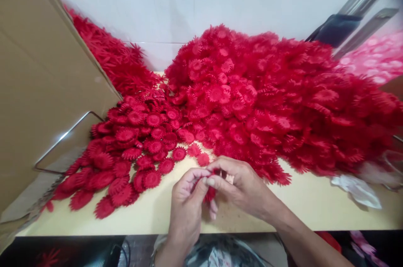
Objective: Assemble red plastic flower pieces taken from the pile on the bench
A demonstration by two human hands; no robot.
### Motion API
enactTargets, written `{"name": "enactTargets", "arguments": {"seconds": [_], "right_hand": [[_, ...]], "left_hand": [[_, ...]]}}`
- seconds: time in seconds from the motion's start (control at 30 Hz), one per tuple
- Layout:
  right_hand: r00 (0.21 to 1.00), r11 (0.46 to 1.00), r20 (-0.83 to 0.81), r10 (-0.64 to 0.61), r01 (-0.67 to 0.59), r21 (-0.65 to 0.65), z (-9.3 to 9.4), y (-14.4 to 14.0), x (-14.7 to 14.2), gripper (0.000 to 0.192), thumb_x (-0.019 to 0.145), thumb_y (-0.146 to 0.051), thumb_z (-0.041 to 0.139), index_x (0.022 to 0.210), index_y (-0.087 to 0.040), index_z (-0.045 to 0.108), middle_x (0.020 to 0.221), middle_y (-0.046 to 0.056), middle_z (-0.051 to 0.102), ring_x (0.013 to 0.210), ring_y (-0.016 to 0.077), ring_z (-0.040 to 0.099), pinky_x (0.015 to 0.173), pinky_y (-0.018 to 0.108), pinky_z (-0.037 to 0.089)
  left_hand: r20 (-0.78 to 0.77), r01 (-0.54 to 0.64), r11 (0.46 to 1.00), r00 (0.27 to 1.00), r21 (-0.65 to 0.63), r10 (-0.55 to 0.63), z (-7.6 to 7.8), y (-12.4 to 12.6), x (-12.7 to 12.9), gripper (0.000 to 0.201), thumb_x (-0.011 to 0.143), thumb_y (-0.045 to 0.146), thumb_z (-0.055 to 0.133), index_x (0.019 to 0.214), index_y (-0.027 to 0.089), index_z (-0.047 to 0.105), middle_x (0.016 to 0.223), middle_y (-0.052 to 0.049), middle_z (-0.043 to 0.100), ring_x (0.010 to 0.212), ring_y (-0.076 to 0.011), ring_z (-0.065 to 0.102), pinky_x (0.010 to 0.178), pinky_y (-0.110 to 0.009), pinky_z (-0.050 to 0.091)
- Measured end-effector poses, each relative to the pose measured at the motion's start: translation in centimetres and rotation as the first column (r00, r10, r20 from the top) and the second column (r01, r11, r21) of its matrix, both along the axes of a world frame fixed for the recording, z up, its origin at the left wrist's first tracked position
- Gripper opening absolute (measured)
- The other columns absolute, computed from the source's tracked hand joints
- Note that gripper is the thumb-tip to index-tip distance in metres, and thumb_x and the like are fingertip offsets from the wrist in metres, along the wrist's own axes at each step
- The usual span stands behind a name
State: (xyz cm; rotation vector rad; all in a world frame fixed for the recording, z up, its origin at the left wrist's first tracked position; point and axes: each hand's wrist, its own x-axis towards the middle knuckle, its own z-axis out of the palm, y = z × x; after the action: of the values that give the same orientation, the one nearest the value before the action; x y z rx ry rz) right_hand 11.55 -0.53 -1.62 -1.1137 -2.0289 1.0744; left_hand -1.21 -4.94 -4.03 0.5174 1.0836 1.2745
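Red plastic, a small toothed flower piece (210, 193), sat pinched between the fingers (201, 183) of both hands, low at the worktop's near edge. Left hand (186, 200) curled around it from below, thumb and forefinger pressed together on its rim. Right hand (242, 187) came in from the side, fingertips closed on the same piece, probably so that each hand could grip one part while the two were pushed or pulled against each other. Most of the piece was hidden by the fingers; whether it was one layer or two could not be told.

Just beyond the hands lay loose flower discs (141, 149), spread flat on the pale worktop (302, 204), near enough to be picked up without a reach. Behind them rose the big heap (267, 99) of the same red pieces, banked against the white wall (176, 2), likely dumped there to keep the front strip bare for handling.

To the left, a cardboard box flap (40, 82) leaned in, with a second drift of spikier red parts (110, 61) along it. Far right: a pink pile (374, 57), metal bars (362, 15), and a crumpled white plastic bag (359, 189) lying on the worktop, well apart from the hands.
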Motion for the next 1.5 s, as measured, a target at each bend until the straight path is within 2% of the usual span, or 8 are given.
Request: {"name": "enactTargets", "arguments": {"seconds": [0.13,0.3,0.43,0.57,0.77,0.97,1.33,1.5], "right_hand": [[0.994,0.996,-0.094,-0.064,0.058,-0.068,-0.2,-0.3,-0.2,0.017,0.084,-0.027,0.052,0.07,-0.018,0.056,0.063,-0.001,0.055,0.057,0.0107,0.052,0.053,0.022,0.04],[0.935,0.896,-0.009,-0.354,0.342,0.284,0.8,2.2,0.6,0.019,0.087,-0.027,0.047,0.07,-0.019,0.052,0.062,-0.001,0.051,0.055,0.0111,0.047,0.053,0.023,0.039],[0.82,0.751,0.309,-0.481,0.204,0.628,0.8,5.1,1.2,0.018,0.086,-0.03,0.051,0.086,-0.016,0.061,0.083,0.009,0.061,0.08,0.0219,0.055,0.075,0.035,0.042],[0.793,0.697,0.328,-0.513,0.162,0.699,0.4,5.3,1.5,0.029,0.086,-0.028,0.05,0.107,-0.011,0.06,0.096,0.013,0.061,0.094,0.0268,0.053,0.083,0.041,0.041],[0.996,0.984,0.084,-0.004,-0.011,0.178,0.8,1.0,0.0,0.019,0.088,-0.028,0.047,0.091,-0.019,0.064,0.081,0.005,0.065,0.076,0.0153,0.058,0.069,0.028,0.046],[0.953,0.925,-0.297,0.057,-0.163,-0.344,-0.5,-0.9,-1.4,0.013,0.085,-0.032,0.053,0.082,-0.02,0.052,0.057,-0.003,0.062,0.057,0.0118,0.059,0.062,0.026,0.045],[0.978,0.939,-0.21,-0.002,-0.07,-0.336,-0.4,-1.5,-1.7,0.012,0.08,-0.019,0.056,0.071,-0.02,0.049,0.06,-0.004,0.06,0.055,0.0096,0.057,0.053,0.021,0.042],[0.986,0.971,-0.164,-0.036,-0.004,-0.237,-0.5,-1.3,-1.7,0.018,0.084,-0.014,0.043,0.068,-0.021,0.044,0.047,-0.006,0.054,0.045,0.0092,0.054,0.049,0.02,0.041]], "left_hand": [[0.024,-0.019,1.0,1.0,0.012,0.019,-0.1,-0.2,-0.2,0.016,0.073,0.028,0.064,0.077,0.015,0.056,0.046,0.003,0.056,0.034,-0.0104,0.049,0.031,-0.019,0.039],[0.046,-0.09,0.995,0.995,-0.053,0.093,0.0,0.0,-1.0,0.018,0.07,0.027,0.067,0.072,0.015,0.054,0.05,0.002,0.059,0.031,-0.0082,0.046,0.028,-0.015,0.031],[0.114,-0.045,0.999,0.992,-0.012,0.046,0.1,0.2,-1.4,0.014,0.073,0.022,0.064,0.082,0.014,0.057,0.069,-0.004,0.066,0.046,-0.0104,0.056,0.042,-0.02,0.042],[0.103,-0.069,0.998,0.992,-0.005,0.069,0.0,0.3,-1.6,0.017,0.068,0.014,0.066,0.082,0.013,0.058,0.067,-0.004,0.067,0.049,-0.0129,0.058,0.046,-0.023,0.045],[0.023,-0.105,0.994,0.994,-0.007,0.105,-0.2,0.3,-1.4,0.008,0.066,0.015,0.066,0.07,0.013,0.059,0.051,0.001,0.062,0.039,-0.0128,0.055,0.038,-0.023,0.045],[-0.006,-0.068,0.997,0.998,0.032,0.068,-0.2,0.0,-1.2,0.012,0.068,0.024,0.067,0.066,0.014,0.06,0.045,0.003,0.059,0.031,-0.0112,0.05,0.029,-0.021,0.043],[-0.109,-0.016,0.999,0.994,-0.047,0.011,-0.6,0.0,-1.3,0.034,0.068,0.043,0.067,0.056,0.015,0.051,0.034,0.007,0.047,0.022,-0.0073,0.041,0.021,-0.013,0.027],[0.011,0.091,0.992,0.996,0.083,-0.092,-0.5,-0.3,-1.2,0.02,0.075,0.034,0.064,0.077,0.016,0.057,0.052,0.002,0.061,0.04,-0.0104,0.055,0.037,-0.018,0.045]]}}
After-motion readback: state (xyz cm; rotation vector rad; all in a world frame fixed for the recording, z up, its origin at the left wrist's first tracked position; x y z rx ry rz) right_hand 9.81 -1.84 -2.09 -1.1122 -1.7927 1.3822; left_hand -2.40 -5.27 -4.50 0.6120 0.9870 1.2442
